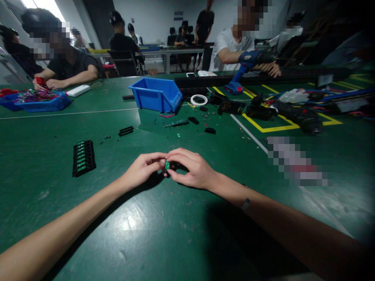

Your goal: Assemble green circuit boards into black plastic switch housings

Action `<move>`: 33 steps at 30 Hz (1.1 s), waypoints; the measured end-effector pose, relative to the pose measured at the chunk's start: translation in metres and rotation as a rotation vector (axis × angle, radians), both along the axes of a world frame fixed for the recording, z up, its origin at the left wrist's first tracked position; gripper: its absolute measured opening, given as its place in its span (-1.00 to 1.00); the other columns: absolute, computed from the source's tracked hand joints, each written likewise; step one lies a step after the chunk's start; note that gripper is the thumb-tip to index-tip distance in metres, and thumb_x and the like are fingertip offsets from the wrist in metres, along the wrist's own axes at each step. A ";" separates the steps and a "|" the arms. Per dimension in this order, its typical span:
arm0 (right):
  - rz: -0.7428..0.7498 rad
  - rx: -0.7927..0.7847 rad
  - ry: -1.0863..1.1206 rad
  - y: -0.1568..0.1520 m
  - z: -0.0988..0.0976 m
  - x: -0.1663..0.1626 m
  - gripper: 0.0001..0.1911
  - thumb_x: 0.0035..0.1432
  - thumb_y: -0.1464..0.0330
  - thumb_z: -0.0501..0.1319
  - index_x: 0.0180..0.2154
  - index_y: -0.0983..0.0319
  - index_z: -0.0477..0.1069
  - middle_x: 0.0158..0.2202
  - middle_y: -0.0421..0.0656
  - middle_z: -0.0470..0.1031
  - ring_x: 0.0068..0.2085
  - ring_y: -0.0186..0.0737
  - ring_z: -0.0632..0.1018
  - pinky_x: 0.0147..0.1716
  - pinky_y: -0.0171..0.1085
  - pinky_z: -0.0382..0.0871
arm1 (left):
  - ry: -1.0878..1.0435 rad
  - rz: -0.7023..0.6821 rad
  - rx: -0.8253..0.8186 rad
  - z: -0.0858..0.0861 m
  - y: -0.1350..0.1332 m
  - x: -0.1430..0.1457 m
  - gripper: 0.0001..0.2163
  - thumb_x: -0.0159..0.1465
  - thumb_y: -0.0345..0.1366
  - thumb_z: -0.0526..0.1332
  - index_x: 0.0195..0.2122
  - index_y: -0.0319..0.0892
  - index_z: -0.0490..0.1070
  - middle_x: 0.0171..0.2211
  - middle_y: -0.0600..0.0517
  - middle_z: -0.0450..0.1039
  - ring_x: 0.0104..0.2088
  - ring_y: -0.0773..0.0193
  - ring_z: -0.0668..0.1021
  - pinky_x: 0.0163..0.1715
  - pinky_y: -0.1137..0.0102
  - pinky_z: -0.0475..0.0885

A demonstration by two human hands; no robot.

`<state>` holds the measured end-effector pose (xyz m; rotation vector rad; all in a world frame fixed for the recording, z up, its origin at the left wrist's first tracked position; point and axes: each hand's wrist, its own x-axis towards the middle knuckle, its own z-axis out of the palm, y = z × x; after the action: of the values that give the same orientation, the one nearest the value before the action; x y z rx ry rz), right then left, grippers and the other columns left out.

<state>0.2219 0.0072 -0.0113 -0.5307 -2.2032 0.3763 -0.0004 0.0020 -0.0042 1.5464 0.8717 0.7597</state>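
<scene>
Between my two hands is a small green circuit board [167,165] with a dark part beside it, partly covered by fingers. My left hand [145,168] pinches it from the left. From the right, my right hand [190,168] has thumb and fingers closed on the same piece. Both hands are just above the green table [125,218]. Off to the left lies a row of black holders with green boards [84,158]. Beyond my hands are a pair of black frames [125,131], a screwdriver [176,123] and small black pieces [210,130].
A blue bin [155,95] stands ahead, near a white ring [199,100] and scattered screws. At right are a blue power drill [241,72], a dark power tool [301,115] and cables. A blue tray of wires [43,102] is at left. Co-workers sit across the table.
</scene>
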 end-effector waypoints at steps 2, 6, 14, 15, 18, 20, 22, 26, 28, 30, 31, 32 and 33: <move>0.000 -0.004 0.002 0.000 0.000 0.000 -0.76 0.22 0.42 0.26 -0.05 0.19 0.43 -0.07 -0.03 0.54 -0.07 -0.11 0.58 -0.08 -0.13 0.53 | 0.001 0.001 0.000 0.001 0.000 0.000 -0.67 0.33 -0.23 0.25 0.08 -0.23 0.51 -0.14 -0.06 0.60 -0.27 0.24 0.60 -0.17 0.34 0.50; 0.000 -0.008 -0.008 0.000 0.000 0.000 -0.75 0.22 0.41 0.26 -0.04 0.19 0.43 -0.07 -0.03 0.54 -0.06 -0.10 0.57 -0.07 -0.12 0.53 | -0.001 0.006 0.000 0.005 -0.001 0.001 -0.69 0.33 -0.27 0.24 0.06 -0.23 0.53 -0.16 -0.05 0.61 -0.27 0.24 0.60 -0.16 0.35 0.50; 0.011 -0.015 -0.017 0.001 0.000 0.001 -0.75 0.23 0.42 0.26 -0.03 0.19 0.42 -0.05 -0.03 0.54 -0.04 -0.09 0.57 -0.05 -0.11 0.53 | 0.006 0.008 0.014 0.001 -0.003 0.002 -0.69 0.33 -0.18 0.29 0.02 -0.24 0.52 -0.22 -0.04 0.59 -0.28 0.26 0.58 -0.18 0.38 0.47; 0.014 -0.015 -0.015 0.001 0.000 0.001 -0.75 0.24 0.42 0.26 -0.03 0.19 0.42 -0.05 -0.03 0.54 -0.04 -0.10 0.57 -0.05 -0.11 0.53 | 0.006 0.009 0.015 0.000 -0.003 0.002 -0.70 0.33 -0.18 0.29 0.01 -0.24 0.52 -0.22 -0.03 0.58 -0.28 0.27 0.57 -0.19 0.39 0.46; 0.016 -0.015 -0.016 0.000 0.000 0.001 -0.75 0.24 0.43 0.26 -0.03 0.19 0.42 -0.06 -0.03 0.54 -0.04 -0.10 0.57 -0.06 -0.12 0.52 | 0.008 0.011 0.014 -0.002 -0.003 0.002 -0.72 0.33 -0.17 0.29 -0.03 -0.25 0.52 -0.25 -0.01 0.57 -0.31 0.32 0.55 -0.23 0.43 0.43; 0.019 -0.014 -0.022 0.000 0.001 0.000 -0.76 0.25 0.43 0.25 -0.03 0.20 0.42 -0.06 -0.03 0.54 -0.04 -0.10 0.57 -0.06 -0.12 0.52 | 0.010 0.016 0.014 -0.002 -0.003 0.003 -0.73 0.33 -0.17 0.30 -0.06 -0.25 0.52 -0.29 0.01 0.55 -0.34 0.34 0.53 -0.25 0.46 0.42; 0.022 -0.008 -0.030 0.000 0.001 0.000 -0.77 0.25 0.42 0.25 -0.04 0.21 0.42 -0.06 -0.02 0.54 -0.04 -0.10 0.57 -0.06 -0.12 0.52 | 0.012 0.022 0.015 -0.001 -0.004 0.003 -0.73 0.32 -0.17 0.31 -0.08 -0.25 0.52 -0.33 0.03 0.53 -0.36 0.36 0.51 -0.28 0.47 0.41; 0.021 0.012 -0.041 0.000 0.001 -0.002 -0.79 0.27 0.42 0.24 -0.05 0.22 0.41 -0.07 -0.01 0.54 -0.05 -0.10 0.56 -0.07 -0.11 0.51 | 0.017 0.032 0.014 0.000 -0.004 0.004 -0.72 0.31 -0.17 0.32 -0.07 -0.26 0.52 -0.37 0.06 0.51 -0.39 0.37 0.50 -0.32 0.48 0.39; 0.020 0.015 -0.047 0.000 0.001 -0.002 -0.79 0.28 0.42 0.23 -0.05 0.22 0.41 -0.06 -0.01 0.54 -0.05 -0.10 0.56 -0.07 -0.11 0.51 | 0.019 0.035 0.012 0.001 -0.004 0.005 -0.72 0.30 -0.17 0.32 -0.06 -0.26 0.52 -0.36 0.05 0.52 -0.39 0.37 0.50 -0.32 0.47 0.40; 0.020 0.015 -0.054 -0.001 0.001 -0.001 -0.79 0.28 0.42 0.23 -0.04 0.22 0.40 -0.06 -0.01 0.54 -0.05 -0.10 0.56 -0.07 -0.11 0.51 | 0.019 0.036 0.010 0.001 -0.004 0.005 -0.72 0.30 -0.18 0.31 -0.06 -0.26 0.52 -0.34 0.04 0.53 -0.38 0.36 0.51 -0.31 0.46 0.40; 0.020 0.016 -0.058 -0.001 0.001 -0.001 -0.79 0.28 0.42 0.23 -0.04 0.22 0.40 -0.06 -0.01 0.54 -0.05 -0.10 0.56 -0.07 -0.11 0.51 | 0.019 0.035 0.009 0.001 -0.004 0.005 -0.72 0.30 -0.19 0.31 -0.05 -0.26 0.51 -0.34 0.03 0.54 -0.37 0.35 0.51 -0.30 0.46 0.41; 0.019 0.016 -0.062 -0.001 0.001 -0.001 -0.80 0.28 0.42 0.23 -0.04 0.22 0.40 -0.06 -0.01 0.54 -0.05 -0.10 0.56 -0.07 -0.11 0.51 | 0.019 0.035 0.008 0.001 -0.004 0.005 -0.72 0.30 -0.19 0.31 -0.05 -0.27 0.51 -0.33 0.02 0.54 -0.37 0.35 0.52 -0.30 0.45 0.41; 0.018 0.018 -0.065 -0.001 0.001 -0.001 -0.80 0.28 0.42 0.23 -0.04 0.22 0.40 -0.06 -0.02 0.54 -0.05 -0.10 0.56 -0.07 -0.11 0.51 | 0.018 0.034 0.006 0.001 -0.004 0.005 -0.72 0.30 -0.19 0.31 -0.05 -0.27 0.51 -0.32 0.01 0.54 -0.37 0.34 0.52 -0.29 0.45 0.41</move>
<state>0.2206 0.0061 -0.0106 -0.5200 -2.2728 0.3531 0.0042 -0.0021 -0.0033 1.5498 0.9116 0.7742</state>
